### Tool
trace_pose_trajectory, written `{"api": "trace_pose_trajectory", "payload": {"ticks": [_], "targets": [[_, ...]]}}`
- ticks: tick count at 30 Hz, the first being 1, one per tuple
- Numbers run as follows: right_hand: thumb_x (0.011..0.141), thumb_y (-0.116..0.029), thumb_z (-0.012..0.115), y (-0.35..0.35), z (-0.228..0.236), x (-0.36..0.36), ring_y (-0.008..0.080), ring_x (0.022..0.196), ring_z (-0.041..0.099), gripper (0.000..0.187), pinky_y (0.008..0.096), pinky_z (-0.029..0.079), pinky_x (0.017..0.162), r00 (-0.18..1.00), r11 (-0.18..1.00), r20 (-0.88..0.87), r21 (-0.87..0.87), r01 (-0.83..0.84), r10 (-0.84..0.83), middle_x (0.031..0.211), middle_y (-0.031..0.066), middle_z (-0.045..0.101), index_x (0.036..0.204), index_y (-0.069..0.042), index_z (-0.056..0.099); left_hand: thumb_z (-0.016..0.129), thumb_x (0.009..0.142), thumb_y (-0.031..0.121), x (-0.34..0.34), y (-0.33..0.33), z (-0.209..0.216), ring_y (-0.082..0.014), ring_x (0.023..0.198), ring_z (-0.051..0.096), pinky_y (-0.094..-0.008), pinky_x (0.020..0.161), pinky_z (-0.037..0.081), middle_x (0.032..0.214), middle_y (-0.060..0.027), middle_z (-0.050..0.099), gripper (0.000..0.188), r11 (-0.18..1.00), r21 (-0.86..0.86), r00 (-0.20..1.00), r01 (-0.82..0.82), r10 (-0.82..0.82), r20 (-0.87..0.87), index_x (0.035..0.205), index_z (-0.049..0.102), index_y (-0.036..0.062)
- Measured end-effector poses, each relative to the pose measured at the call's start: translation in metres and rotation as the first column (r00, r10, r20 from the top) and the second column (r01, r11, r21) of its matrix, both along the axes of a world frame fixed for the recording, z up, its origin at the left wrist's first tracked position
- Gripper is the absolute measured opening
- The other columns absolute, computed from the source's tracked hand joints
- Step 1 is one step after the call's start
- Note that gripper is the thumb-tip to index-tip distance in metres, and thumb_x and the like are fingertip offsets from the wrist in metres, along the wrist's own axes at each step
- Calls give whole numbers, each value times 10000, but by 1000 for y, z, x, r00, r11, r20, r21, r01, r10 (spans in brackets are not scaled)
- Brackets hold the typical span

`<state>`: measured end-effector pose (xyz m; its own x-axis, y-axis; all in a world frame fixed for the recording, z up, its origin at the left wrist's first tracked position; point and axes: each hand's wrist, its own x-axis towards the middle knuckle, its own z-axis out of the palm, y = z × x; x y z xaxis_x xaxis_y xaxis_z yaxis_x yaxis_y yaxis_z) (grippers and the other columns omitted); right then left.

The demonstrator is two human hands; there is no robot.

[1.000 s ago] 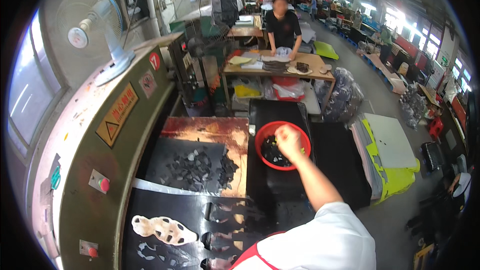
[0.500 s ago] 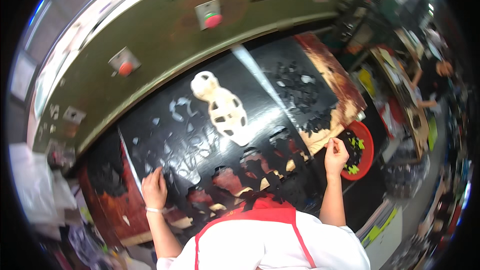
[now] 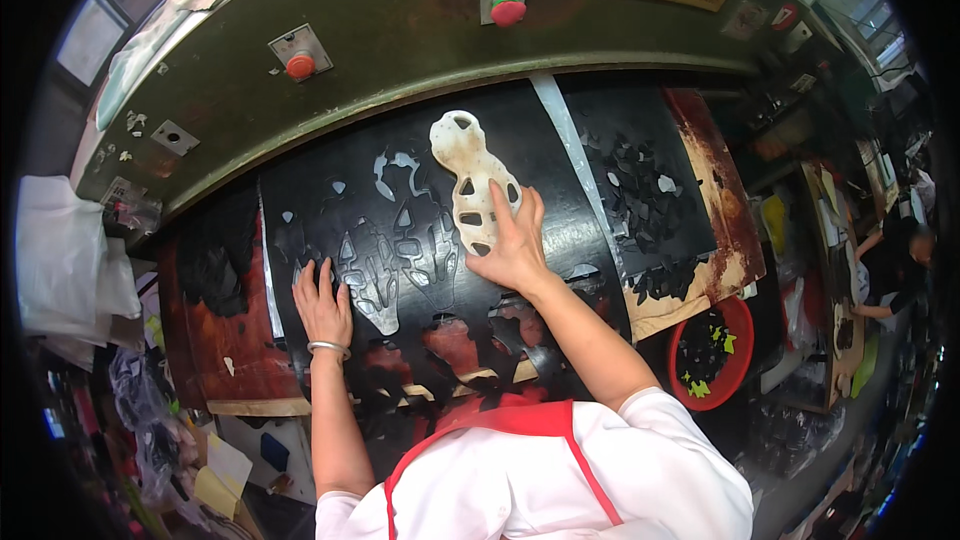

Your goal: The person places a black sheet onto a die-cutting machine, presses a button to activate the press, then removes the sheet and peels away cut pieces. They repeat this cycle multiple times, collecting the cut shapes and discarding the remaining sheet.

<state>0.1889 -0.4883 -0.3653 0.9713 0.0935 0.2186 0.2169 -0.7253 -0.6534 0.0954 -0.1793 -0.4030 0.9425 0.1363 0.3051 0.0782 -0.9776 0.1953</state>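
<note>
A cream-white sole-shaped cutting die with several openings lies on a black sheet. My right hand grips its near end, thumb at the lower edge and fingers over the right side. To the left, my left hand rests flat on the same sheet, fingers stretched and spread, holding nothing. Between the hands, sole-shaped cut outlines and small pieces show in the black material. Ragged gaps along the sheet's near edge bare a reddish board.
A green machine beam with push buttons runs along the far side. Black scraps lie on the right. A red bowl holds black and yellow-green bits. Another person works at a far-right bench.
My right hand has moved from near the red bowl leftward onto the cutting die and taken hold of it. My left hand has flattened out on the sheet. The head view has shifted.
</note>
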Motion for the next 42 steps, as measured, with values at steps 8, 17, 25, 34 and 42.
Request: {"api": "trace_pose_trajectory", "payload": {"ticks": [8,17,25,34,42], "targets": [[620,-89,856,-96,41,13,234,945,631,970,349,516,819,853,296,-327,930,216,406,1028,178,628,1420,-48,309,573,901,213,-19,-3,10,-381,1325,365,-501,1143,246,1429,-165,400,485,996,26,990,-87,90,-112,1368,481,118],[762,-346,717,-229,9,-73,459,1394,170,860,507,307,1153,980,-639,-163,742,200,118,1506,268,247,1462,-32,328,552,902,208,-20,-1,6,-378,1334,352,-508,1141,234,1433,-168,395,492,994,95,997,-51,56,-44,1377,470,109],[821,-365,658,-235,-1,-79,546,1391,21,833,580,195,1177,992,-792,-120,604,95,28,1533,287,134,1478,-20,280,537,916,228,-23,-2,5,-377,1335,351,-510,1142,231,1441,-162,394,486,993,105,998,-47,51,-37,1383,469,113],[745,-92,734,-164,25,-63,261,1155,565,714,385,422,1058,975,255,-200,942,218,-95,1240,178,544,1348,110,410,556,890,202,-24,-4,5,-363,1332,364,-510,1142,233,1439,-156,406,493,995,68,997,-67,69,-22,1371,494,113],[558,-109,827,-87,17,19,409,1316,407,819,404,344,1102,997,995,55,81,-59,54,1404,262,394,1294,-96,466,505,926,220,-23,-8,12,-372,1329,370,-506,1145,234,1439,-156,413,463,997,48,998,-62,63,-30,1375,496,106]]}}
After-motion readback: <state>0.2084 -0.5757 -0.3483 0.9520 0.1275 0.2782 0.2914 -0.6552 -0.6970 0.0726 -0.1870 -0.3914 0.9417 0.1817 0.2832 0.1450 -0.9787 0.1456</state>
